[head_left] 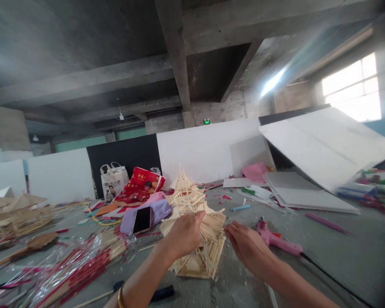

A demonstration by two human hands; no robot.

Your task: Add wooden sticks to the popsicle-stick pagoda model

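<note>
Stick-built tower model (pixel 192 214), standing on the grey table (pixel 340 252) near centre, is judged to be mid-assembly: the left hand (pixel 184 234) is closed on its middle tier, the right hand (pixel 248 244) held just right of it, loosely curled, fingers apart, nothing seen in it. Next, a fresh stick seated without jarring the joints seems called for. Contact points are hidden behind the left hand; pink glue gun (pixel 276 239) lies right.

A grey floor (pixel 340 256) carries everything. The stick tower (pixel 192 222) stands on it at the middle. Left of the tower lie a phone (pixel 142 220) on purple cloth (pixel 158 209) and wrapped stick bundles (pixel 77 267). Right of it lies a pink glue gun (pixel 277 240). Beyond it, white boards (pixel 304 192).
</note>
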